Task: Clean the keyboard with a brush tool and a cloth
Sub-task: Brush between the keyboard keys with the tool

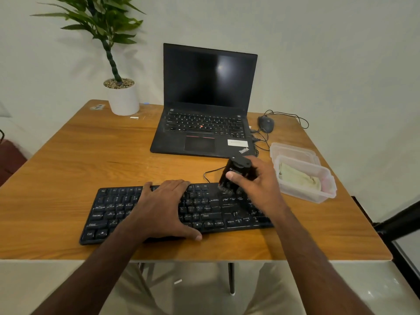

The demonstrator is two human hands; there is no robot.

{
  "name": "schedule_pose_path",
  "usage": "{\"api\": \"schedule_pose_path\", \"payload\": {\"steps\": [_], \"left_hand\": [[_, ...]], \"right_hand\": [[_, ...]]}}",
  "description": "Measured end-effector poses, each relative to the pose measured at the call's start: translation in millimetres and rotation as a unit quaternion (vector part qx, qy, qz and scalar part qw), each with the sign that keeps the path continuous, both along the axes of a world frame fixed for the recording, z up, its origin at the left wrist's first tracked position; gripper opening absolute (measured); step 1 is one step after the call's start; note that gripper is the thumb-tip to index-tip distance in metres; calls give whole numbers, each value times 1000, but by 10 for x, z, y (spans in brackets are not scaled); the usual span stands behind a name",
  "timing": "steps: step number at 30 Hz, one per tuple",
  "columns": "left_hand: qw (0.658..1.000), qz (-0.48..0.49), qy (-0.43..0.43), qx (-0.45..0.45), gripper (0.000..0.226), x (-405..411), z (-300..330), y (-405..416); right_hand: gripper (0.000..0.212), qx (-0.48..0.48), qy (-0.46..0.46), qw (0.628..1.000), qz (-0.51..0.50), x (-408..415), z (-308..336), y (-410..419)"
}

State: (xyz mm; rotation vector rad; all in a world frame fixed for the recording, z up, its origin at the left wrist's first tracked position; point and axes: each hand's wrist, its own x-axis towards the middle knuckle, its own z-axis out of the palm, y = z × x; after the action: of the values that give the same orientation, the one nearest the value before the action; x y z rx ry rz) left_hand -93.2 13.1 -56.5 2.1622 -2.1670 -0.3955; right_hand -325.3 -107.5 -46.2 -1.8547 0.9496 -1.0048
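A wooden desk [91, 155] with a warm orange-brown grain and a pale edge band stands against a plain off-white wall [341, 53]. Below its near edge show pale floor tiles [34, 287] and a thin dark desk leg [231, 278].

The black keyboard [109, 214] lies along the near edge, a little right of the middle, its cable [211, 172] curling off behind it. The left hand [163, 208] lies flat on the middle of the keys, fingers spread and its grip released, the thumb at the keyboard's near rim. The right hand [256, 180] has its grip clenched around a black brush tool [236, 171], held tilted with the bristles down at the keyboard's far right keys; whether the bristles touch the keys is blurred.

Near the right edge sit two clear plastic boxes [327, 189], one behind the other; the nearer one holds a pale green cloth [297, 177]. Toward the far edge an open black laptop [204, 105] stands with a dark screen. Just right of it lies a dark corded mouse [266, 123]. At the far left corner stands a white pot [123, 98] with a leafy green plant [102, 21].
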Motion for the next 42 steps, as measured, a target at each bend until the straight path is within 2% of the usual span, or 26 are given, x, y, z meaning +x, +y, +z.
{"api": "schedule_pose_path", "payload": {"steps": [8, 10, 13, 16, 19, 22, 25, 28, 30, 36, 39, 42], "left_hand": [[1000, 2, 2, 8, 142, -4, 6, 17], [1000, 2, 2, 6, 142, -5, 0, 13], [1000, 2, 1, 1, 143, -1, -2, 16], [1000, 2, 2, 1, 142, 10, 3, 19], [1000, 1, 6, -4, 143, 22, -19, 17], [1000, 3, 13, -19, 143, 28, -61, 25], [1000, 3, 11, -28, 143, 31, -76, 31], [1000, 4, 13, -28, 142, 28, -69, 37], [1000, 2, 10, -29, 141, 28, -64, 38], [1000, -2, 1, -27, 142, 53, -64, 33], [1000, -3, -1, -20, 143, 135, -32, 2], [1000, -7, 1, -13, 144, 184, -18, -19]], "right_hand": [[28, -28, 82, 995, 39, -245, 115, -164], [27, -35, 72, 996, 33, -262, 173, -187], [28, 7, 18, 999, 29, -113, 132, -105], [35, -27, 50, 997, 42, -42, 23, -36], [30, 1, 33, 999, 36, -163, 39, -87], [30, -18, 30, 999, -15, -249, 60, -150], [28, -1, -3, 1000, 7, -135, 16, -47], [33, -21, 32, 998, 48, -26, -52, 64], [33, -39, 51, 997, 42, -34, -37, 12], [29, -21, 0, 1000, 12, -101, 32, -43], [34, -16, 33, 999, 26, -111, -40, 10], [34, -25, 33, 999, -3, -168, -4, -79]]}}
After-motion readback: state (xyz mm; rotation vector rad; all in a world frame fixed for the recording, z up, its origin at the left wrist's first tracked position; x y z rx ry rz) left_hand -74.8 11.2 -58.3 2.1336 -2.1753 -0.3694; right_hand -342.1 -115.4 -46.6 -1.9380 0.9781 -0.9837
